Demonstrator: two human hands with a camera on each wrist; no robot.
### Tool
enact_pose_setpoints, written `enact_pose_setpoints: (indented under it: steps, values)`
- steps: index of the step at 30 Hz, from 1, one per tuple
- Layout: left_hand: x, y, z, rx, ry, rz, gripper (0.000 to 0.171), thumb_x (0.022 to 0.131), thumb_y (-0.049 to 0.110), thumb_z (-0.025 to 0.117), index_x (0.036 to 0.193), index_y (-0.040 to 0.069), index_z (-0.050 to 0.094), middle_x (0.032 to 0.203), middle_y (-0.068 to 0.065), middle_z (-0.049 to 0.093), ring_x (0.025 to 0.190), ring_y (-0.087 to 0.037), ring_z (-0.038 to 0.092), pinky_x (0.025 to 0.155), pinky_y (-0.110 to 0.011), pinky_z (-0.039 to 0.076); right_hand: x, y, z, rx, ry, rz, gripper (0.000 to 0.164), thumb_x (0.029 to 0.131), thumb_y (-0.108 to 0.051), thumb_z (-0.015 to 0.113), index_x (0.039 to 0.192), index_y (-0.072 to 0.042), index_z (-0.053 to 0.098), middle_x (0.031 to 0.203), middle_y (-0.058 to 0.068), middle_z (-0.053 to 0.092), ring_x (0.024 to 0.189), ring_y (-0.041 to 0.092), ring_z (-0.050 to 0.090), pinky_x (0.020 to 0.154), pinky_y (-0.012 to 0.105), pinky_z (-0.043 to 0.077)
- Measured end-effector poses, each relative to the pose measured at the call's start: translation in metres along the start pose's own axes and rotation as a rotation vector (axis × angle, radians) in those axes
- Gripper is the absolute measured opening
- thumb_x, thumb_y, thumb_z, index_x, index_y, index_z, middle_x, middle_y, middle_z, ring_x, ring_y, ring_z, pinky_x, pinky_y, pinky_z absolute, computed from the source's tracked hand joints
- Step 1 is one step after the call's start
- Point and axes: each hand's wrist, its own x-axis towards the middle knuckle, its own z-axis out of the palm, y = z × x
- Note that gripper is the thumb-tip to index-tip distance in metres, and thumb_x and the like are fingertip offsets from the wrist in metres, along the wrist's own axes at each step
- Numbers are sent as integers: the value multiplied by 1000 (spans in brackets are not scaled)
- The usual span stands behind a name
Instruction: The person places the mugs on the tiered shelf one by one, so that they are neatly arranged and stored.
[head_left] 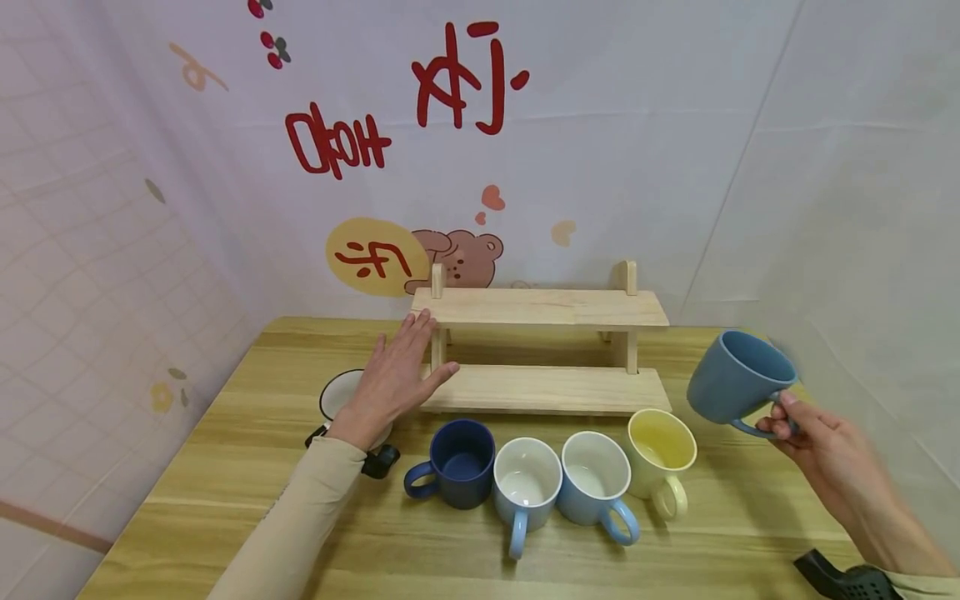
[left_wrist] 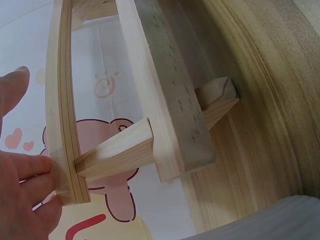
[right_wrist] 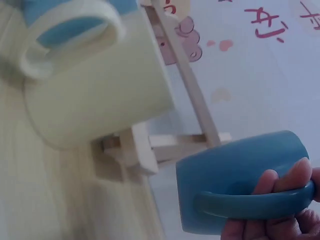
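Observation:
My right hand (head_left: 847, 467) grips a grey-blue mug (head_left: 731, 379) by its handle, holding it tilted above the table's right side. The right wrist view shows fingers curled round that mug's handle (right_wrist: 250, 204). My left hand (head_left: 397, 379) touches the left end of a two-tier wooden shelf (head_left: 540, 308), fingers straight and thumb spread. In the left wrist view, its fingertips meet the edge of the upper board (left_wrist: 67, 150). Partly behind the left hand and wrist is a white mug with a dark rim (head_left: 337, 396).
In front of the shelf stand a dark blue mug (head_left: 462, 467), two light blue mugs with white insides (head_left: 525, 483), and a yellow mug (head_left: 660, 450), close together. A printed cloth (head_left: 637, 125) hangs behind the wooden table (head_left: 225, 467).

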Motion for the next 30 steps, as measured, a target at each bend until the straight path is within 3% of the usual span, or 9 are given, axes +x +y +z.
enact_pose_setpoints:
  steps: [5, 11, 18, 30]
  values:
    - [0, 1, 0, -10, -3, 0, 91, 100, 64, 53, 164, 6, 26, 172, -10, 18, 159, -28, 12, 122, -65, 12, 5, -8, 13, 163, -134, -59, 38, 114, -10, 30, 99, 3, 63, 85, 6, 57, 97, 22, 70, 89, 27, 55]
    - [0, 0, -1, -8, -2, 5, 91, 100, 64, 54, 164, 5, 26, 172, -11, 18, 159, -29, 11, 123, -64, 12, 16, -22, 36, 121, -228, -134, 33, 115, -10, 26, 105, 3, 55, 92, 7, 50, 103, 23, 65, 94, 27, 52]
    - [-2, 0, -1, -12, 5, 8, 93, 98, 64, 55, 164, 5, 27, 171, -12, 20, 159, -30, 13, 122, -64, 13, 32, -34, 66, 83, -236, -197, 31, 114, -8, 30, 106, 5, 58, 96, 7, 54, 103, 21, 63, 95, 25, 51]
    - [-3, -1, 1, -17, 22, 18, 92, 99, 64, 55, 163, 4, 29, 171, -13, 22, 158, -31, 15, 122, -65, 15, 72, -46, 117, -70, -123, -187, 24, 110, -17, 51, 102, 0, 65, 98, 3, 62, 94, 14, 60, 90, 20, 49]
